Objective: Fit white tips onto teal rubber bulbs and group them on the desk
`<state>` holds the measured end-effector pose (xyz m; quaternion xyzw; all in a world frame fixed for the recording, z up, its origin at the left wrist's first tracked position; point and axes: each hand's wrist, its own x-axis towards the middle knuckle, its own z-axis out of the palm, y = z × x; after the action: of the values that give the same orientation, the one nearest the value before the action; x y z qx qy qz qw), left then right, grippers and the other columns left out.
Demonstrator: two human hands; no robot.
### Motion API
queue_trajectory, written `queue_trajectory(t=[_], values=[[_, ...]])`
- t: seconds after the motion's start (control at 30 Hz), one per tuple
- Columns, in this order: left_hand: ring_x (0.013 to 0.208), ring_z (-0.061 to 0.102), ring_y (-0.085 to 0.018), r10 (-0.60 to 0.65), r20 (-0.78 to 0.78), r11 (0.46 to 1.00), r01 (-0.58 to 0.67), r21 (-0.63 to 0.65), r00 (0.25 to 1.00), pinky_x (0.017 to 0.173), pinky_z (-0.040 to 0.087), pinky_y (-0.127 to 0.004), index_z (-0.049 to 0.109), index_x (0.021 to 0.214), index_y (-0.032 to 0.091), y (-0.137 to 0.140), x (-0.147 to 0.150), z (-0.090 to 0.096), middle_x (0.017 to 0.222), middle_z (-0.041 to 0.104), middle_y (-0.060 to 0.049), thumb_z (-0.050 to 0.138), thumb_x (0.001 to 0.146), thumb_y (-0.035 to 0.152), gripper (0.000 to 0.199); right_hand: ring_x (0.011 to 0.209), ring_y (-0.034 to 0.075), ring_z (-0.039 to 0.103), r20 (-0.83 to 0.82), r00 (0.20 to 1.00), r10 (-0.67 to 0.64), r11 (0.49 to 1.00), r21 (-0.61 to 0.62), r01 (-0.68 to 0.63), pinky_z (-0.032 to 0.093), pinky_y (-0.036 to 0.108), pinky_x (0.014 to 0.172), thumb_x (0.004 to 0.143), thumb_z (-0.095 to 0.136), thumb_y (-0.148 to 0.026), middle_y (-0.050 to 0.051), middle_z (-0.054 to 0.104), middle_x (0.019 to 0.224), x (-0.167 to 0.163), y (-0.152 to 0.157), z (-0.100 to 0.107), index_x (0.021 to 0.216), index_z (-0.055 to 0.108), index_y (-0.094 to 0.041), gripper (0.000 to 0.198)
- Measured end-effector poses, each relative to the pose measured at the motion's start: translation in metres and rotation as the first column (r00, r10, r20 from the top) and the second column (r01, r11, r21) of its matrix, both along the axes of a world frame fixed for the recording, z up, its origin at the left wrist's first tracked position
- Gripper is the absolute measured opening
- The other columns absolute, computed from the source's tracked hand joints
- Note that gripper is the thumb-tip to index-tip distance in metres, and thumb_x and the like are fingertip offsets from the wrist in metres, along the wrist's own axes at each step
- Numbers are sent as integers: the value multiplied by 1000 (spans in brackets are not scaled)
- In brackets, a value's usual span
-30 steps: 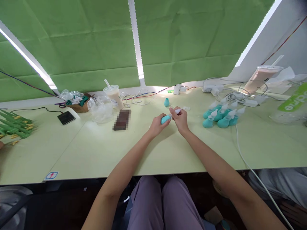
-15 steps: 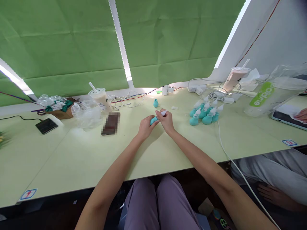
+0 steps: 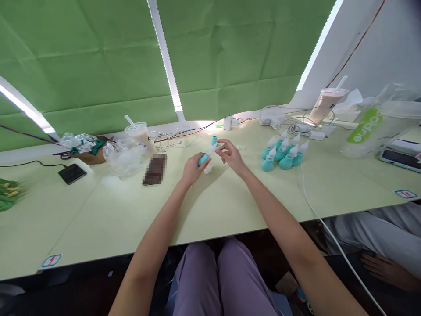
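My left hand (image 3: 193, 167) is closed around the teal bulb of a nasal aspirator (image 3: 203, 159), its translucent nozzle pointing up and to the right. At the nozzle's tip, the index finger and thumb of my right hand (image 3: 230, 154) close in from either side; its other fingers are loosely bent. A small whitish piece (image 3: 208, 169) lies on the table beside my left fingers. Just beyond the nozzle stands a teal bulb without a nozzle (image 3: 214, 140). To the right, several assembled nasal aspirators (image 3: 285, 153) stand in a cluster, white tips up.
A blurred dark phone-like object (image 3: 154, 170), a plastic bag (image 3: 121, 158) and a drink cup (image 3: 140, 136) are on the left. Behind the cluster are white chargers and cables (image 3: 299, 127). A white cable (image 3: 315, 210) runs over the front edge. Another person's leg shows at right.
My right hand has loosened and shifted outward, showing the nozzle on the bulb. The whitish piece now shows on the table. My left hand has moved slightly left with the aspirator.
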<state>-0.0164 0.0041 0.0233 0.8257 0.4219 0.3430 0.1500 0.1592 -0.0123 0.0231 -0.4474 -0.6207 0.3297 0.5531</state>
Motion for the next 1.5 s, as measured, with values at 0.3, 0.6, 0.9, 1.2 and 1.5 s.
queue_trajectory(t=[0.3, 0.6, 0.9, 1.2, 1.5], values=[[76, 56, -19, -106, -200, 994, 105, -20, 974, 63, 36, -26, 62, 95, 20, -4, -1, -2, 88, 64, -5, 50, 84, 45, 29, 57, 12, 60, 164, 956, 243, 959, -185, -212, 44, 20, 43, 67, 73, -38, 2, 64, 73, 26, -11, 11, 87, 61, -18, 31], [80, 57, -19, -135, -125, 990, 128, -64, 983, 72, 41, -29, 59, 95, 16, -2, 9, -17, 87, 62, -6, 53, 84, 38, 25, 52, 15, 63, 128, 965, 227, 936, -304, -180, 54, 25, 51, 64, 76, -27, 5, 66, 63, 26, -5, 2, 85, 70, -11, 27], [82, 59, -18, -76, -110, 996, 71, -55, 991, 73, 42, -27, 62, 94, 16, 1, 7, -13, 90, 66, -5, 53, 85, 37, 24, 49, 13, 61, -64, 981, 184, 953, -232, -194, 57, 28, 55, 57, 80, -41, 3, 65, 61, 14, 4, -13, 88, 69, -10, 45], [80, 61, -20, -81, -204, 993, 61, -104, 976, 71, 41, -29, 65, 95, 19, 4, 7, -23, 91, 68, -5, 55, 83, 37, 24, 48, 13, 60, -3, 967, 256, 931, -268, -247, 54, 26, 52, 62, 76, -35, 2, 65, 62, 16, 6, -25, 88, 67, -12, 36], [100, 55, -18, -130, 287, 990, 140, -15, 949, 85, 44, -29, 46, 123, 21, -3, 14, -5, 115, 58, -8, 54, 84, 43, 45, 56, 11, 60, 83, 986, 147, 986, -97, -138, 45, 21, 50, 70, 67, -47, 3, 66, 79, 24, -9, 14, 94, 61, -17, 39]])
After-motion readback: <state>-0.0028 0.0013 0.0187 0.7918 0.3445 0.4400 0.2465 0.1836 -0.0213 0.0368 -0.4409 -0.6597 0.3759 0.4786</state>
